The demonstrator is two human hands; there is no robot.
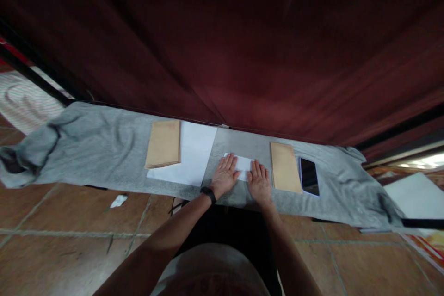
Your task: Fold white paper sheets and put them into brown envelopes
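Grip spread flat, left hand (225, 177) and right hand (259, 182) touch white paper (244, 163) between brown envelopes (163, 143), phone (309, 176) rightward.

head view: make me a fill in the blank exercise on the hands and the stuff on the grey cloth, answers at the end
1. The left hand and the right hand rest on a small paper coloured ____.
2. The black band is worn on the ____ wrist.
3. Brown paper lies at ____ separate spots on the grey cloth.
4. The phone lies nearer to the ____ hand.

Missing words: white; left; two; right
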